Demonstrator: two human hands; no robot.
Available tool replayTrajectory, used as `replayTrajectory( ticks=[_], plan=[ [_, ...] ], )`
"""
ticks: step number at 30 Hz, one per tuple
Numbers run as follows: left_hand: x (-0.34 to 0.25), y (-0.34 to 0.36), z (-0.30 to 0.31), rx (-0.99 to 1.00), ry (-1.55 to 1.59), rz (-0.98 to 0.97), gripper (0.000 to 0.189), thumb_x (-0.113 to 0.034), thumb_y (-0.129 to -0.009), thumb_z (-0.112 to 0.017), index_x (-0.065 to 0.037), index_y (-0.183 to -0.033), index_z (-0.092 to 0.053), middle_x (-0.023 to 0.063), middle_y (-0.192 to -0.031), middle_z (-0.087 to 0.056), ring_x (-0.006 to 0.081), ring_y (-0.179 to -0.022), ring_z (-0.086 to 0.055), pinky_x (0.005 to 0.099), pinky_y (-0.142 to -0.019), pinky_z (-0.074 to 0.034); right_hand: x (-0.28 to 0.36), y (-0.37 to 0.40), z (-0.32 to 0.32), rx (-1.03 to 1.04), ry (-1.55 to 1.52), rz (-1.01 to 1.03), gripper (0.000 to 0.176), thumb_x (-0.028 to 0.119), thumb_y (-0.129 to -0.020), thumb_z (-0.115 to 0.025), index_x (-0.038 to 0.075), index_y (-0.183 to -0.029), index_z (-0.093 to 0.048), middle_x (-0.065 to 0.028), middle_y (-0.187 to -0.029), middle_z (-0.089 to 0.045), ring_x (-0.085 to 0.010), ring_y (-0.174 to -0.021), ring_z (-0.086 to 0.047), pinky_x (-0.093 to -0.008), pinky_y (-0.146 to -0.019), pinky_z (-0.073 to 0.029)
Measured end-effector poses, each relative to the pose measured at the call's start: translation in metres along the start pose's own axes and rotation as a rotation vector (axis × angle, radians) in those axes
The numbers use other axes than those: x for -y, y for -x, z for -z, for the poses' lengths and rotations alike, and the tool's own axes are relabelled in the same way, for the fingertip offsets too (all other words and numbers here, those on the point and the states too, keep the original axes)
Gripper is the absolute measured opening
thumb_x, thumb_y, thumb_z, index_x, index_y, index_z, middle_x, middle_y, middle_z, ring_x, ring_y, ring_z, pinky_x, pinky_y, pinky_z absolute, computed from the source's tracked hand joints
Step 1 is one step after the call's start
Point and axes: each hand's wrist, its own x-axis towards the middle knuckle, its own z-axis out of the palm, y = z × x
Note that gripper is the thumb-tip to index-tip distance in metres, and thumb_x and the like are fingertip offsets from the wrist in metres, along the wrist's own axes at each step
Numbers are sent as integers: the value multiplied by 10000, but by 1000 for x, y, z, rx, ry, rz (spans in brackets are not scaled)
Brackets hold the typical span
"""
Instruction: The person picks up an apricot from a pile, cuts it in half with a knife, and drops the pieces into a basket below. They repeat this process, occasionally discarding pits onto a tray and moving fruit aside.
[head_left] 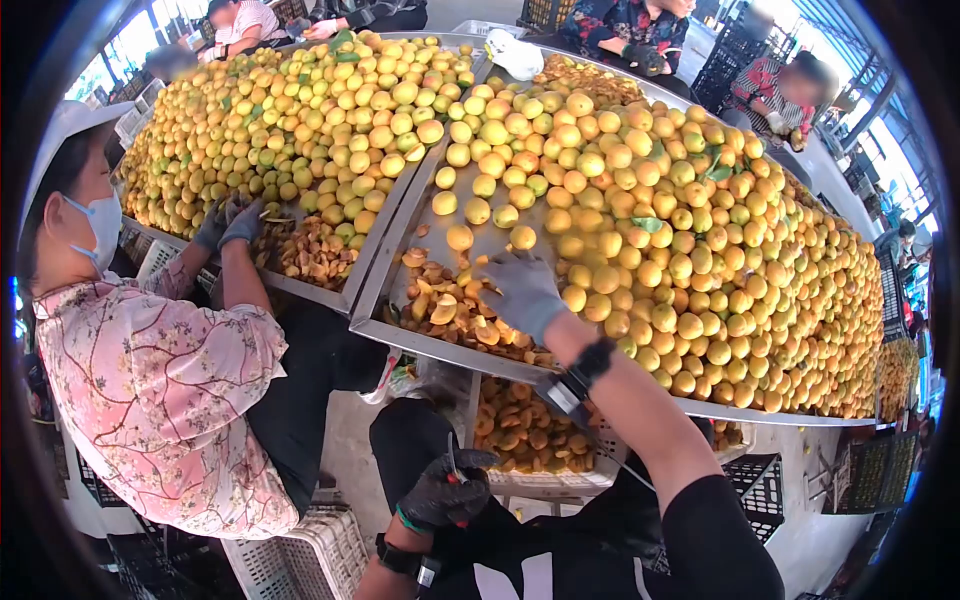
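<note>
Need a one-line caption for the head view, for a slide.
Gloved right hand reaches into a metal tray of yellow fruit; left hand grips a small blade below.

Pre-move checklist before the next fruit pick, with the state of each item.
1. Right hand placed on the tray: ok, palm down at the pile's near edge.
2. Whole fruit in reach: ok, the nearest ones lie at the fingertips.
3. Fruit already in the right hand: cannot tell, the palm hides it.
4. Left hand grip on the thin blade: ok, closed around it, low by the lap.
5. Co-worker's hands out of the way: ok, they are at the neighbouring tray.
6. Cut halves apart from the whole fruit: not ok, some whole ones lie right beside them.
</note>
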Motion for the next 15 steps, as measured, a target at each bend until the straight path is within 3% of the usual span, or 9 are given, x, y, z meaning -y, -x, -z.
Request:
replayTrajectory(
  ticks=[1,3,4,7,9,11,13,15],
  plan=[
    [-1,0,1,-8,5,-1,464,-60,-806,-713,-23,-1240,-551,84,-768,-593,148,-521,-513,256,-459,-392,3,-15,-7,7,-6,4,227,214,-811,-628,114,-1010,-669,-101,-997,-665,-277,-961,-626,-412,-883,-443],
    [-1,5,0,-39,26,5,466,-50,-793,-723,-27,-1229,-562,90,-784,-604,157,-541,-536,256,-473,-411,6,-39,-21,308,264,-54,197,178,-814,-593,138,-985,-681,-86,-988,-661,-272,-975,-621,-434,-887,-422],
    [-1,7,0,-53,40,14,466,-50,-793,-723,-27,-1229,-562,90,-784,-604,157,-541,-536,256,-473,-411,3,-47,-28,327,254,-53,197,178,-814,-593,138,-985,-681,-86,-988,-661,-272,-975,-621,-434,-887,-422],
    [-5,10,-1,-27,32,6,469,-52,-822,-699,-39,-1268,-552,59,-751,-583,129,-565,-540,226,-466,-392,-6,-50,-44,250,289,4,184,152,-807,-585,149,-965,-678,-86,-956,-653,-263,-952,-620,-437,-864,-426],
    [-8,11,-3,-25,-21,0,477,-51,-815,-701,-31,-1268,-551,65,-750,-594,128,-573,-549,230,-477,-403,-2,-39,-19,-54,202,93,152,165,-818,-599,130,-947,-670,-96,-945,-652,-272,-921,-623,-438,-838,-445],
    [-6,12,-4,-66,-32,6,480,-49,-807,-705,-28,-1262,-554,70,-757,-602,131,-579,-557,232,-485,-413,3,-14,8,-141,-187,13,160,192,-848,-628,106,-977,-665,-100,-918,-643,-284,-836,-615,-400,-781,-475],
    [-5,10,-4,-97,-48,14,483,-47,-798,-710,-25,-1256,-557,76,-764,-610,134,-585,-565,234,-493,-422,10,37,53,17,-582,-3,218,233,-877,-650,71,-1023,-653,-104,-913,-631,-293,-801,-597,-353,-737,-492],
    [-4,7,-4,-86,-50,-22,483,-36,-782,-713,-18,-1240,-564,85,-783,-622,144,-597,-584,239,-500,-439,19,90,81,484,-757,-250,258,219,-892,-654,49,-1086,-639,-122,-929,-622,-288,-797,-591,-329,-751,-498]
  ],
)
